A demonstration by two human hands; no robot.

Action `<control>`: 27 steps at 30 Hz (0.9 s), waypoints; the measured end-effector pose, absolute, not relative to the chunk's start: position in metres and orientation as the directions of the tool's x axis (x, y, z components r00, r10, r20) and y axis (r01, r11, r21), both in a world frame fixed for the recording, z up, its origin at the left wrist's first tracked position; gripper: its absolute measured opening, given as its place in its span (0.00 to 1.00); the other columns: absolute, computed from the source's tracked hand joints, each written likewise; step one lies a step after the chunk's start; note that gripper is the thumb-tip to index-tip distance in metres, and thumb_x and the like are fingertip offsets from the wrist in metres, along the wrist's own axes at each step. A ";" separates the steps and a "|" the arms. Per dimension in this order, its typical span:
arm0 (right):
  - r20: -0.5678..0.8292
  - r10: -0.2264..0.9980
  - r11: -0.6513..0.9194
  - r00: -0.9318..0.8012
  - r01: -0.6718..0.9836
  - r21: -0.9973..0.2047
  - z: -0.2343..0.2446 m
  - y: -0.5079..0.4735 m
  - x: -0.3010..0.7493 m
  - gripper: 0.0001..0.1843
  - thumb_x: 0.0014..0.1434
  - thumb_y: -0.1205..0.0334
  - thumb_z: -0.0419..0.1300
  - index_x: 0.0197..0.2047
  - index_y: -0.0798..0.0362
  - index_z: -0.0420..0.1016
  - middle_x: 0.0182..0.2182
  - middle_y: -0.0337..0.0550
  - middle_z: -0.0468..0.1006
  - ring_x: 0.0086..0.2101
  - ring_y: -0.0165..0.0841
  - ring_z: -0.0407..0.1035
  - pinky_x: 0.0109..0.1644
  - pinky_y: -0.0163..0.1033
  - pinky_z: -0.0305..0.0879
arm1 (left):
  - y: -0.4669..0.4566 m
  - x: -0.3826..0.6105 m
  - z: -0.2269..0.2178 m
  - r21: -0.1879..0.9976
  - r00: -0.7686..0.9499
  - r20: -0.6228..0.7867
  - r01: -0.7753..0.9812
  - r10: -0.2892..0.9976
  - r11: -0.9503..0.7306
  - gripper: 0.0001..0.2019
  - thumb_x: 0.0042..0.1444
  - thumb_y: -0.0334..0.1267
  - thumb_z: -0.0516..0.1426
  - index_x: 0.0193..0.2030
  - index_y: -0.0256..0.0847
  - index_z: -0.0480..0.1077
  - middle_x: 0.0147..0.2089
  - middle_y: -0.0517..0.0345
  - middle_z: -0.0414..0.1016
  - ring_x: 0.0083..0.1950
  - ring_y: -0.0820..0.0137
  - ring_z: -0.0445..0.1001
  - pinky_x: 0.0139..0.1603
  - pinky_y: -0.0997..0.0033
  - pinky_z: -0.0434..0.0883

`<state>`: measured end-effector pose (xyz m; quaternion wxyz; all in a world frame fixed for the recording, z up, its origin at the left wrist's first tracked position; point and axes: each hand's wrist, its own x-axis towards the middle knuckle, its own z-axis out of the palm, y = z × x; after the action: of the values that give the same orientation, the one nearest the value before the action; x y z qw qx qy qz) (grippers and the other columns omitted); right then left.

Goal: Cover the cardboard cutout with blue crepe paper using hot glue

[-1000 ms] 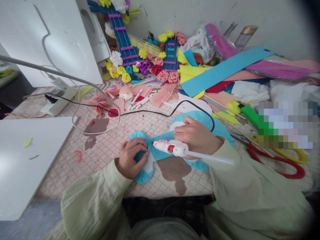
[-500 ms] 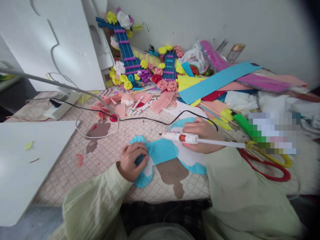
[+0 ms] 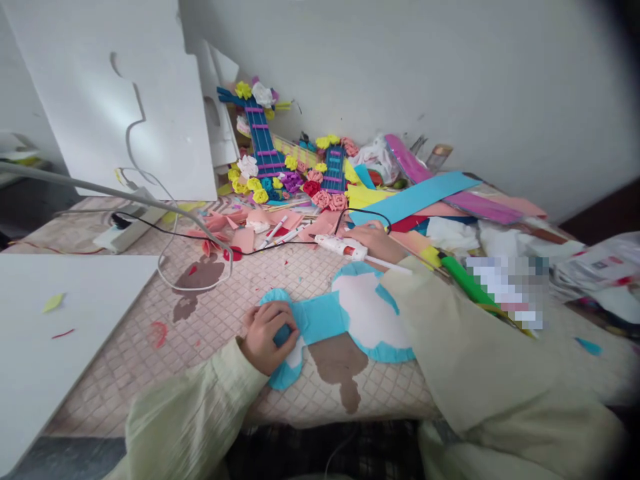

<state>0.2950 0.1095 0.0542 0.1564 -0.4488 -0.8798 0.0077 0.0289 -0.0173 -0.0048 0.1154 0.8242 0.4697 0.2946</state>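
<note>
My left hand [image 3: 270,335] is curled over the left end of a blue-and-white paper cutout [image 3: 323,317], shaped like a guitar and lying on the table. A small dark blue patch [image 3: 283,335] shows between its thumb and fingers; what it belongs to is hidden. Beyond the cutout's wide right end, my right hand [image 3: 380,241] grips a white hot glue gun [image 3: 343,247], nozzle pointing left and a glue stick out the back. The gun partly hides its fingers. My right sleeve covers the cutout's right edge.
A black cord [image 3: 260,249] crosses the table behind the cutout. Two flower-trimmed blue paper guitars [image 3: 263,143] lean at the back wall. Markers [image 3: 285,235], paper scraps and a blue strip [image 3: 415,198] lie behind. A white board [image 3: 65,353] covers the left side.
My right hand has carried the glue gun away from over the cutout toward the back of the table. My left hand stays on the cutout. The camera view has shifted.
</note>
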 end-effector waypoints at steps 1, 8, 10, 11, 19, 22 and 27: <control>0.265 0.798 0.589 -0.541 0.794 -0.153 0.050 0.114 0.292 0.14 0.57 0.66 0.50 0.45 0.56 0.69 0.44 0.52 0.75 0.46 0.40 0.66 0.48 0.45 0.46 | -0.017 0.029 -0.006 0.466 0.384 0.386 0.704 0.839 -0.536 0.04 0.49 0.36 0.54 0.27 0.42 0.68 0.36 0.60 0.73 0.44 0.63 0.70 0.45 0.58 0.56; 0.220 0.738 0.668 -0.638 0.735 -0.114 0.023 0.126 0.278 0.17 0.54 0.70 0.51 0.49 0.57 0.65 0.47 0.54 0.71 0.49 0.41 0.62 0.51 0.47 0.43 | -0.017 0.028 -0.015 0.414 0.389 0.444 0.710 0.807 -0.570 0.03 0.50 0.36 0.52 0.28 0.43 0.67 0.37 0.59 0.73 0.45 0.60 0.70 0.45 0.55 0.57; 0.206 0.727 0.682 -0.655 0.723 -0.107 0.018 0.127 0.274 0.19 0.53 0.71 0.51 0.50 0.58 0.64 0.47 0.56 0.70 0.49 0.42 0.61 0.52 0.49 0.43 | -0.017 0.027 -0.016 0.404 0.391 0.452 0.711 0.801 -0.575 0.03 0.51 0.35 0.52 0.28 0.43 0.66 0.36 0.60 0.72 0.44 0.60 0.69 0.45 0.55 0.57; 0.200 0.723 0.687 -0.661 0.720 -0.103 0.016 0.127 0.272 0.20 0.52 0.72 0.51 0.50 0.59 0.63 0.47 0.57 0.69 0.49 0.43 0.60 0.52 0.51 0.43 | -0.017 0.027 -0.016 0.400 0.396 0.454 0.710 0.798 -0.580 0.03 0.51 0.35 0.52 0.29 0.43 0.66 0.37 0.60 0.72 0.44 0.60 0.69 0.45 0.55 0.58; 0.147 0.672 0.739 -0.726 0.667 -0.088 0.026 0.124 0.262 0.28 0.49 0.75 0.51 0.55 0.54 0.63 0.45 0.48 0.70 0.47 0.38 0.61 0.55 0.48 0.51 | -0.016 0.028 -0.017 0.392 0.387 0.500 0.697 0.775 -0.601 0.05 0.52 0.35 0.51 0.28 0.44 0.66 0.36 0.60 0.73 0.44 0.61 0.69 0.44 0.58 0.56; 0.169 0.706 0.707 -0.688 0.700 -0.103 0.041 0.108 0.292 0.22 0.51 0.72 0.53 0.50 0.51 0.69 0.44 0.43 0.73 0.46 0.32 0.64 0.52 0.39 0.57 | -0.015 0.028 -0.016 0.387 0.387 0.508 0.696 0.770 -0.605 0.04 0.52 0.34 0.52 0.28 0.44 0.66 0.37 0.61 0.73 0.44 0.62 0.70 0.44 0.58 0.55; 0.305 0.893 0.375 -0.332 0.922 -0.096 0.049 0.051 0.383 0.13 0.57 0.67 0.49 0.39 0.56 0.74 0.37 0.50 0.76 0.40 0.38 0.67 0.44 0.45 0.62 | -0.013 0.026 -0.017 0.359 0.406 0.504 0.704 0.762 -0.612 0.05 0.52 0.35 0.52 0.28 0.44 0.68 0.36 0.60 0.74 0.44 0.61 0.70 0.44 0.58 0.55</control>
<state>0.3825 0.0509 0.0491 0.1552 -0.5568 -0.8147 -0.0470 0.0256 -0.0134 -0.0168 0.0447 0.8372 0.4380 0.3243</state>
